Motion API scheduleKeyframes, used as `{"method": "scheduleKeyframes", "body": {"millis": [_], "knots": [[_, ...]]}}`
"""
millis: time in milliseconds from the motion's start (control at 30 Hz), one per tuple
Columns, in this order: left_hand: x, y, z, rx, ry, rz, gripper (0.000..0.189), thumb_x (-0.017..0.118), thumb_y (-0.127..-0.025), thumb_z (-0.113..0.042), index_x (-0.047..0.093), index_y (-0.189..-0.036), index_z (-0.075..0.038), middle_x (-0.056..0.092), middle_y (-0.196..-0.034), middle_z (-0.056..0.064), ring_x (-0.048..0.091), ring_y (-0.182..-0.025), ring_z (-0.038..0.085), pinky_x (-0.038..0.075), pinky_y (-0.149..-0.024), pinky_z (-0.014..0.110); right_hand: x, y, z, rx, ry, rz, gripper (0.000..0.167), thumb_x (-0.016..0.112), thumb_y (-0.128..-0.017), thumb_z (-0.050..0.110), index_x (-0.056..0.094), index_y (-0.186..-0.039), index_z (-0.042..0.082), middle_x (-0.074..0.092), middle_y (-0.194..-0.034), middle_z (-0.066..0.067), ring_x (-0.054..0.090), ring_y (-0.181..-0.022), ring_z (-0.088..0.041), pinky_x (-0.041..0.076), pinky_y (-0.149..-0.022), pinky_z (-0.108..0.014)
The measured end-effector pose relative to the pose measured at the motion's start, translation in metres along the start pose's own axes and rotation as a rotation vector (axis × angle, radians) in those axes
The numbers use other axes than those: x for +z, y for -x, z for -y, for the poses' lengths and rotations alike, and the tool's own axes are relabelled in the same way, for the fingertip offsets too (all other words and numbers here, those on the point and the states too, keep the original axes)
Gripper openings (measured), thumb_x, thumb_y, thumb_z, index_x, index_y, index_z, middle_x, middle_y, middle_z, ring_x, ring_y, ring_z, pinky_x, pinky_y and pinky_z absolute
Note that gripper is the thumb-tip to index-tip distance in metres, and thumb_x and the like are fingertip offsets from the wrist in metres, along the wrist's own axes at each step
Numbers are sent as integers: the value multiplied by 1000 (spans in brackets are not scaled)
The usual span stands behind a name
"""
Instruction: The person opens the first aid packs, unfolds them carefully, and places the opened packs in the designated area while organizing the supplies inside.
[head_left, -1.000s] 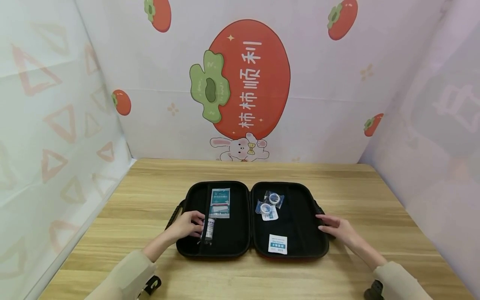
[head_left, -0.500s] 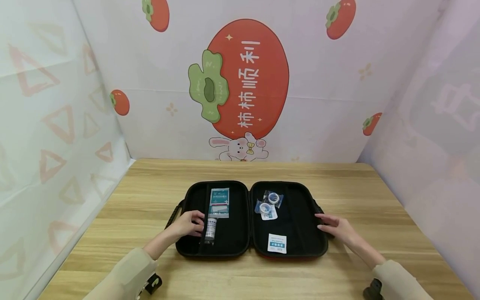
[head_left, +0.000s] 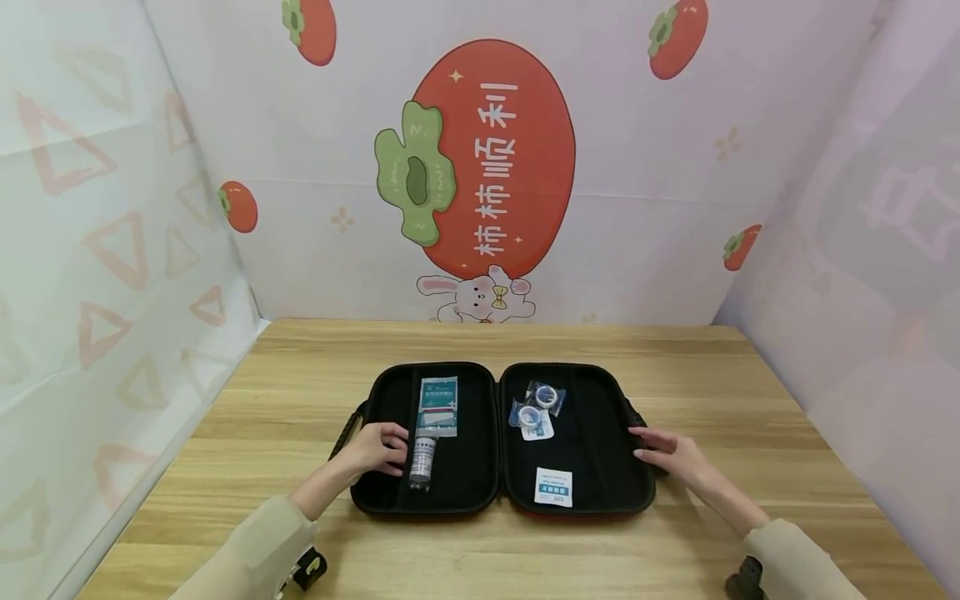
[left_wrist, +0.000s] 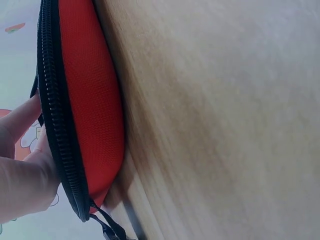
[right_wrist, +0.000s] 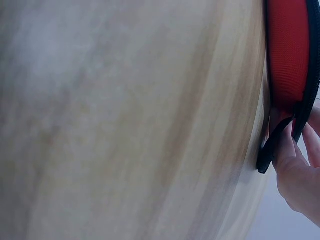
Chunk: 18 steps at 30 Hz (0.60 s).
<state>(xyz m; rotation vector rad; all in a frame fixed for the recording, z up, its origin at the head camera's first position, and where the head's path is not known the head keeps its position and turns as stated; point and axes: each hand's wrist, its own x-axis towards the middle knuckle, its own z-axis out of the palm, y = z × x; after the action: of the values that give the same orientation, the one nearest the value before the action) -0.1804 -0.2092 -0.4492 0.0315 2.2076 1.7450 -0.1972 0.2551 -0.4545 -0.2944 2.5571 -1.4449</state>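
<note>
An unfolded black-lined case (head_left: pixel 465 492) with a red outer shell lies on the wooden table. In its left half, beside a dark strip, lies a small white-labelled bottle (head_left: pixel 422 460). My left hand (head_left: pixel 371 448) reaches over the left rim, fingertips by that strip just left of the bottle; in the left wrist view the zipper rim hides them, and I cannot tell whether they grip anything. My right hand (head_left: pixel 675 454) holds the case's right edge, fingers around the zipper rim beside a black strap (right_wrist: pixel 274 145). Above the bottle sits a teal packet (head_left: pixel 438 406).
In the case's right half are two white rolls in clear-blue wrappers (head_left: pixel 546 397), overlapping a small white packet (head_left: pixel 537 430). A white-and-teal sachet (head_left: pixel 553 487) lies near the front rim. A printed cloth (head_left: pixel 315 275) hangs behind the table.
The bottle, partly covered along its left side a second ago, now shows fully, slightly apart from my left fingertips. Both hands stay almost in place, and the head view shifts slightly.
</note>
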Motion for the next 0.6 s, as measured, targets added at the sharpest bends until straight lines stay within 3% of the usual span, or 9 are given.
{"method": "scheduleKeyframes", "body": {"millis": [133,333,467,600], "knots": [[1,0,1,-3,1,2,30,57,-75,12,46,-103,17,56,-81,12,56,-62,13,52,-58,35,0,1,0,1,9,6,48,59,-85,20,47,-124,-5,46,-123,-27,47,-111,-37,46,-81,-28],[4,-2,3,-61,-11,-28,30,54,-77,13,47,-105,13,58,-85,12,59,-66,16,52,-59,33,0,1,1,34,-10,8,51,60,-84,23,47,-125,-4,46,-124,-26,48,-111,-32,45,-79,-23],[5,-2,3,-96,29,7,31,46,-78,15,43,-109,12,60,-88,14,62,-74,22,51,-60,32,0,0,0,41,-23,3,50,61,-84,22,47,-124,-4,46,-124,-25,48,-110,-30,45,-78,-21],[5,-1,3,-86,100,69,28,39,-80,13,41,-109,13,61,-89,15,62,-80,25,51,-65,35,0,-1,1,40,-22,11,50,61,-84,21,48,-124,-4,45,-125,-26,46,-112,-34,46,-80,-26]]}}
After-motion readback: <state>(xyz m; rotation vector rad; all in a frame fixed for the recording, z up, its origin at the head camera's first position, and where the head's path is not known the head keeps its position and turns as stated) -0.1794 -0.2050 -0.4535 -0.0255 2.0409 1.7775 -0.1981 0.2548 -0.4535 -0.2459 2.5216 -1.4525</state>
